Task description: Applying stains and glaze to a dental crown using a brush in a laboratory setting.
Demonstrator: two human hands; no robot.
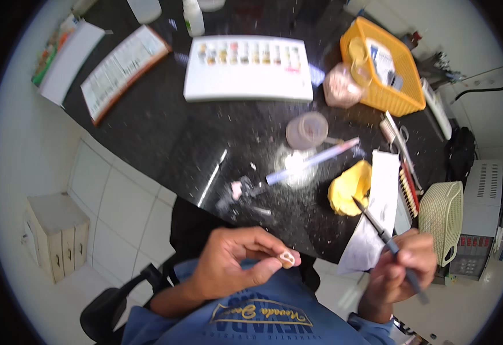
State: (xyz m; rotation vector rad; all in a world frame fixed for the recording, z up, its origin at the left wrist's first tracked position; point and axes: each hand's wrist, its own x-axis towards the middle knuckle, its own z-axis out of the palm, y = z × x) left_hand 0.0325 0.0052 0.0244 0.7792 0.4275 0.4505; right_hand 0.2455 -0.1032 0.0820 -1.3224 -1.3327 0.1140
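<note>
Between the thumb and fingers of my left hand (234,261) is a small whitish, tooth-like piece (287,260), held in front of my shirt. My right hand (404,271) grips a dark, slim pointed tool (383,233), its tip up and to the left. Beyond that tip lies a yellow moulded lump (343,192), partly over a white paper strip (383,201). On the black counter nearby are a translucent cup (307,132), a long pale stick (320,161) and a small pink bit (236,190) among scraps.
A white board with rows of small coloured samples (248,86) stands at the back. Right of it are a jar of pinkish material (342,89) and a yellow basket (404,103). Brushes and scissors (398,138) lie right. The counter's near edge (205,211) curves before me.
</note>
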